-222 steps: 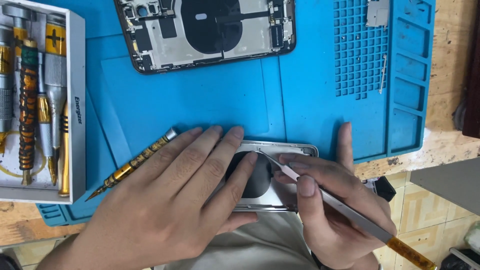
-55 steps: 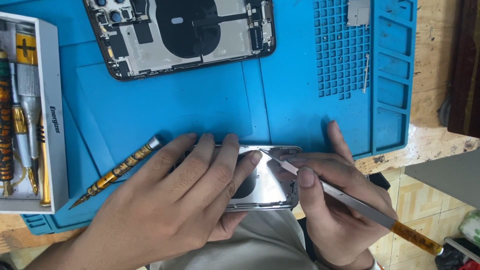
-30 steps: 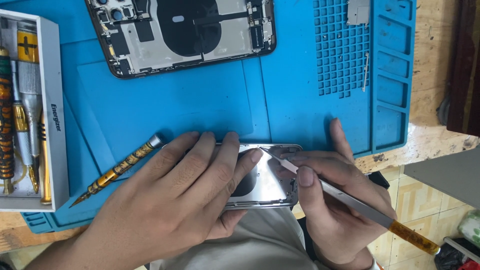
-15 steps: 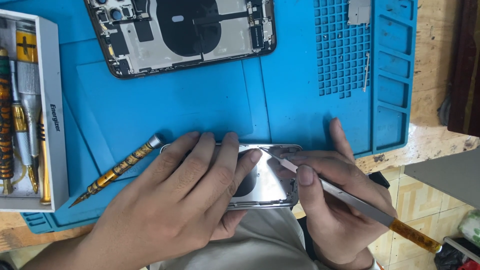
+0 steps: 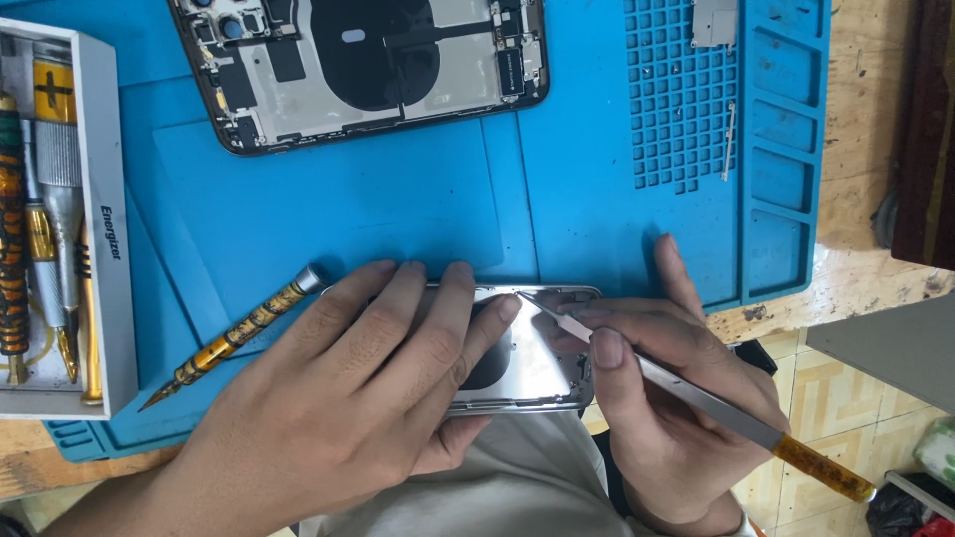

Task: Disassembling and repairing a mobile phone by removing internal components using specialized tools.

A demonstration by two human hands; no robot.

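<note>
The left hand (image 5: 348, 398) is kept spread flat on the silver phone housing (image 5: 527, 353) at the blue mat (image 5: 557, 199)'s near edge. The tweezers (image 5: 696, 398) are pinched by the right hand (image 5: 676, 398), tip unmoved at the housing's far edge; prying seems unfinished.

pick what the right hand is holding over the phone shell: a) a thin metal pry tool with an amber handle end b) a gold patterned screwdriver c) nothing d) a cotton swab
a: the right hand pinches a thin metal pry tool with its tip on the phone shell, while the gold screwdriver lies free on the blue mat beside the left hand.
</note>
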